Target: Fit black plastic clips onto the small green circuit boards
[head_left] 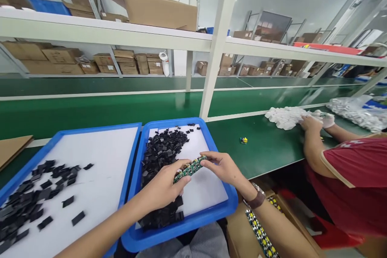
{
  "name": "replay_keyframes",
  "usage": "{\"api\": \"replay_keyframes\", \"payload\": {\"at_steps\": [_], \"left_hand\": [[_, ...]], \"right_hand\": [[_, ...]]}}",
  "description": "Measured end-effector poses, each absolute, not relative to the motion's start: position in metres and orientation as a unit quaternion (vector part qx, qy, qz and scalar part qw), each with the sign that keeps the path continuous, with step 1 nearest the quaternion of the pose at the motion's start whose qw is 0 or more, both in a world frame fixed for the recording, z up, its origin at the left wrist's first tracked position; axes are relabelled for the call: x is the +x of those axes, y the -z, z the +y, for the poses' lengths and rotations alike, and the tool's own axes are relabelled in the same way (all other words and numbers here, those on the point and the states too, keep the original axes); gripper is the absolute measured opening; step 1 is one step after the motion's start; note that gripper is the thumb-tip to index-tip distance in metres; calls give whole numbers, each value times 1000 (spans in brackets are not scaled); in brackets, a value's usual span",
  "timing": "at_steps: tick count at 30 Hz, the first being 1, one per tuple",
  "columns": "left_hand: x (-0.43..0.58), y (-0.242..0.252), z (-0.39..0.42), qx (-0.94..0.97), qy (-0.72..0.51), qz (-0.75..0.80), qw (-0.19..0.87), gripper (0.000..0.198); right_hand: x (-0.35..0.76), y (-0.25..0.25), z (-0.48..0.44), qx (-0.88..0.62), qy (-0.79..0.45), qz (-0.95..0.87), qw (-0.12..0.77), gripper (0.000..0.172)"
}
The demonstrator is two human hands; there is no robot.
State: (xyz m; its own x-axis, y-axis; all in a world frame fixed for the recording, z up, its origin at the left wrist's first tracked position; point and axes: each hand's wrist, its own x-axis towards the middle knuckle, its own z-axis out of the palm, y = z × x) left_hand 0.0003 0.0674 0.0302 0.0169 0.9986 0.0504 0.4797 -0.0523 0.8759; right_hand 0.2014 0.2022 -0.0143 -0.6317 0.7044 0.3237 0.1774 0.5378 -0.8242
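A narrow green circuit board strip (193, 167), crowded with small components, is held level between my two hands. My left hand (166, 181) grips its near left end with thumb and fingers. At the far right end, my right hand (222, 167) pinches the strip. Below them stands a blue tray (232, 201) lined with white, and a heap of small black rectangular pieces (165, 147) fills its left side. A second blue-rimmed tray (99, 145) on the left holds more scattered black pieces (45, 185).
A small yellow-and-green component (243, 140) lies on the green bench (256, 153). Board strips with yellow parts (261, 234) rest over a cardboard box (242, 229) below right. A co-worker in red (356, 165) handles white parts (286, 117). A white post (216, 52) rises behind the trays.
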Motion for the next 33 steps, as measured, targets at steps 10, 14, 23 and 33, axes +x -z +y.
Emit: {"api": "replay_keyframes", "payload": {"at_steps": [10,14,23,33], "left_hand": [[-6,-3,74,651,-323,651,221,39],[-2,-11,79,674,-296,622,267,34],[3,1,93,672,-264,661,205,35],[12,5,91,672,-239,667,214,41]], "right_hand": [[215,30,195,-290,-313,-861,277,37],[212,29,195,-247,-358,-852,293,48],[203,34,189,-290,-313,-856,292,20],[203,42,172,-308,-360,-830,294,32]]}}
